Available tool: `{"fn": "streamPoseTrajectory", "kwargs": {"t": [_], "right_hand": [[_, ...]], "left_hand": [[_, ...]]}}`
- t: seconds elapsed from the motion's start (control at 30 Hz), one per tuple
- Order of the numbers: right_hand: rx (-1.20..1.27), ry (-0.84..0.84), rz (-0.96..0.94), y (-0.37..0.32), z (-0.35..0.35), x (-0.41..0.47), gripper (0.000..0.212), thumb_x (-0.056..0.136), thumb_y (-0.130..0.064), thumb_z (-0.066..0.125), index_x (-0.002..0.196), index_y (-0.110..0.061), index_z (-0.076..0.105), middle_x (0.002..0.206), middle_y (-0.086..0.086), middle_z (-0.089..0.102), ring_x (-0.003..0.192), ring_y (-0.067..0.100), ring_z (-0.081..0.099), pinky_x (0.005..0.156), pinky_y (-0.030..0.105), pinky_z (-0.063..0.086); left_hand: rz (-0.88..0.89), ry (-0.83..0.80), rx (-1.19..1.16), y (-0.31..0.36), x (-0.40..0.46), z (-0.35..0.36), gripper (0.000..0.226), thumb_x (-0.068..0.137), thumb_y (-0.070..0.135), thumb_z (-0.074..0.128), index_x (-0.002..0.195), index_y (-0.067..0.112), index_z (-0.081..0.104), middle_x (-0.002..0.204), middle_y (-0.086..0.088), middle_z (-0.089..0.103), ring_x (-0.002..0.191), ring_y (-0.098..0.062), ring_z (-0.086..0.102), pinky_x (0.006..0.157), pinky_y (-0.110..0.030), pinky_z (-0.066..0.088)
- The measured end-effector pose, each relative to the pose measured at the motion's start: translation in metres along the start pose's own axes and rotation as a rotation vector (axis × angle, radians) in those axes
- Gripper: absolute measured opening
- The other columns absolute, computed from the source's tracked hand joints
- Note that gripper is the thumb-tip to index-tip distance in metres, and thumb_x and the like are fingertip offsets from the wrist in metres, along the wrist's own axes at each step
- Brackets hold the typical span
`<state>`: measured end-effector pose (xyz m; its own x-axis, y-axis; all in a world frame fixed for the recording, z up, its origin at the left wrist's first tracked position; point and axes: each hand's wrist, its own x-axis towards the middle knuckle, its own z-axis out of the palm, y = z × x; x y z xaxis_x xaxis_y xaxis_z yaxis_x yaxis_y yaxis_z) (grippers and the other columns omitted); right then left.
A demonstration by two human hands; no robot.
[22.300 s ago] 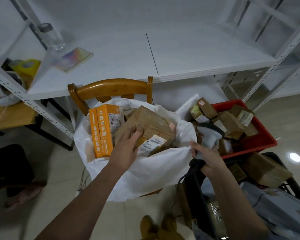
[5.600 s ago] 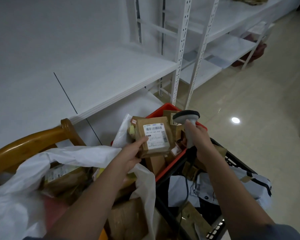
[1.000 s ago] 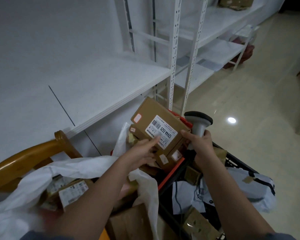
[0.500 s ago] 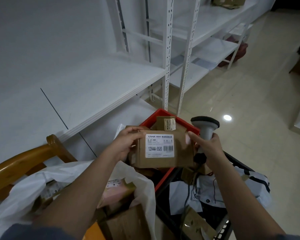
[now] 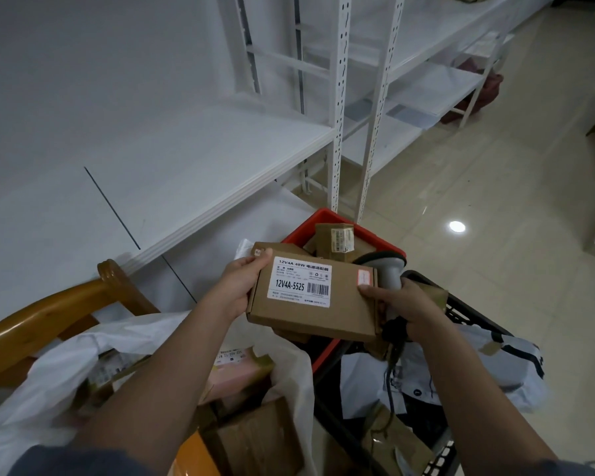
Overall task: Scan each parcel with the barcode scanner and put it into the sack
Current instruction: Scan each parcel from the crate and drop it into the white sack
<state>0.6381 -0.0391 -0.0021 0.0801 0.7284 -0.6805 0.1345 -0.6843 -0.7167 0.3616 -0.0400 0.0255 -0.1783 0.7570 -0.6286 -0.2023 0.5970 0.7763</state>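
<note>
Lowered and levelled since a moment ago, the parcel sits gripped in my left hand while my right hand, curled round the scanner, thumbs its edge, so it may slip unscanned.

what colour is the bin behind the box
Red bin, seen best in the head view.

Single head view, looking forward-down, close over hands.

Dim, flat indoor light with a cool grey cast; soft shadows only, one ceiling lamp mirrored as a hot white glare spot on the glossy floor. Wide-angle lens bows the shelf uprights toward the edges. Parcel label sharp at centre; lower corners soft and smeared.
</note>
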Motion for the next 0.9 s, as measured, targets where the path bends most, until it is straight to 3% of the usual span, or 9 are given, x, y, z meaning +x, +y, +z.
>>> {"fn": "streamPoseTrajectory", "kwargs": {"t": [0.1, 0.23, 0.3, 0.4, 0.5, 0.6, 0.7, 0.77, 0.9], "right_hand": [[0.081, 0.047, -0.043, -0.005, 0.004, -0.002, 0.085, 0.068, -0.037, 0.089, 0.136, -0.015, 0.044, 0.110, 0.004, 0.060, 0.096, 0.025, 0.061, 0.068, 0.042, 0.056], [0.087, 0.113, -0.084, -0.013, 0.005, -0.003, 0.090, 0.072, -0.038, 0.087, 0.143, -0.015, 0.037, 0.118, 0.006, 0.056, 0.097, 0.024, 0.059, 0.061, 0.035, 0.050], [0.048, 0.149, -0.102, -0.017, 0.008, -0.006, 0.081, 0.079, -0.039, 0.081, 0.142, -0.012, 0.038, 0.116, 0.010, 0.058, 0.087, 0.023, 0.060, 0.055, 0.032, 0.047], [0.006, 0.164, -0.143, -0.027, 0.012, -0.016, 0.061, 0.093, -0.047, 0.063, 0.136, -0.009, 0.044, 0.106, 0.015, 0.063, 0.073, 0.019, 0.060, 0.052, 0.027, 0.045], [0.047, 0.055, -0.224, -0.045, 0.017, -0.033, 0.043, 0.103, -0.036, 0.047, 0.130, -0.004, 0.056, 0.083, 0.002, 0.061, 0.066, 0.014, 0.056, 0.056, 0.027, 0.047], [0.059, -0.084, -0.281, -0.062, 0.023, -0.059, 0.038, 0.103, -0.025, 0.048, 0.133, -0.003, 0.056, 0.082, -0.004, 0.058, 0.070, 0.012, 0.056, 0.065, 0.028, 0.048], [0.005, -0.166, -0.317, -0.075, 0.025, -0.087, 0.036, 0.103, -0.030, 0.049, 0.127, -0.005, 0.060, 0.081, 0.004, 0.057, 0.065, 0.015, 0.055, 0.059, 0.028, 0.049], [-0.019, -0.194, -0.328, -0.082, 0.024, -0.103, 0.034, 0.103, -0.036, 0.048, 0.117, -0.009, 0.062, 0.080, 0.009, 0.056, 0.059, 0.016, 0.053, 0.051, 0.024, 0.047], [-0.042, -0.169, -0.382, -0.091, 0.023, -0.122, 0.034, 0.105, -0.039, 0.044, 0.116, -0.011, 0.060, 0.078, 0.009, 0.055, 0.062, 0.016, 0.053, 0.057, 0.026, 0.047]], "left_hand": [[-0.028, -0.125, 0.043, 0.003, -0.005, -0.010, 0.047, 0.085, 0.022, 0.072, 0.129, 0.016, 0.056, 0.105, -0.012, 0.074, 0.096, -0.029, 0.072, 0.072, -0.042, 0.059], [-0.105, -0.301, 0.176, -0.002, -0.013, -0.026, 0.084, 0.067, 0.004, 0.080, 0.133, 0.043, 0.044, 0.123, -0.009, 0.067, 0.112, -0.034, 0.063, 0.070, -0.049, 0.058], [-0.105, -0.245, 0.137, -0.006, -0.013, -0.029, 0.096, 0.063, 0.003, 0.081, 0.141, 0.041, 0.039, 0.126, -0.011, 0.064, 0.114, -0.035, 0.060, 0.071, -0.048, 0.058], [-0.073, -0.081, 0.076, -0.010, -0.011, -0.028, 0.095, 0.076, -0.006, 0.073, 0.148, 0.037, 0.029, 0.126, -0.012, 0.062, 0.107, -0.034, 0.062, 0.064, -0.046, 0.057], [-0.047, 0.072, -0.005, -0.011, -0.008, -0.026, 0.094, 0.081, -0.014, 0.063, 0.149, 0.037, 0.023, 0.124, -0.012, 0.059, 0.101, -0.034, 0.062, 0.058, -0.043, 0.054], [-0.038, 0.145, -0.110, -0.012, -0.007, -0.024, 0.094, 0.081, -0.014, 0.061, 0.149, 0.036, 0.021, 0.112, -0.010, 0.060, 0.097, -0.031, 0.061, 0.060, -0.046, 0.054], [-0.035, 0.178, -0.159, -0.013, -0.006, -0.023, 0.094, 0.082, -0.013, 0.062, 0.150, 0.037, 0.020, 0.114, -0.011, 0.061, 0.095, -0.029, 0.061, 0.058, -0.046, 0.053], [-0.030, 0.193, -0.160, -0.014, -0.006, -0.023, 0.093, 0.083, -0.012, 0.061, 0.150, 0.038, 0.020, 0.112, -0.010, 0.062, 0.093, -0.028, 0.060, 0.058, -0.045, 0.052], [-0.042, 0.201, -0.162, -0.015, -0.006, -0.022, 0.092, 0.083, -0.012, 0.060, 0.150, 0.038, 0.021, 0.102, -0.007, 0.062, 0.091, -0.028, 0.061, 0.058, -0.044, 0.052]]}}
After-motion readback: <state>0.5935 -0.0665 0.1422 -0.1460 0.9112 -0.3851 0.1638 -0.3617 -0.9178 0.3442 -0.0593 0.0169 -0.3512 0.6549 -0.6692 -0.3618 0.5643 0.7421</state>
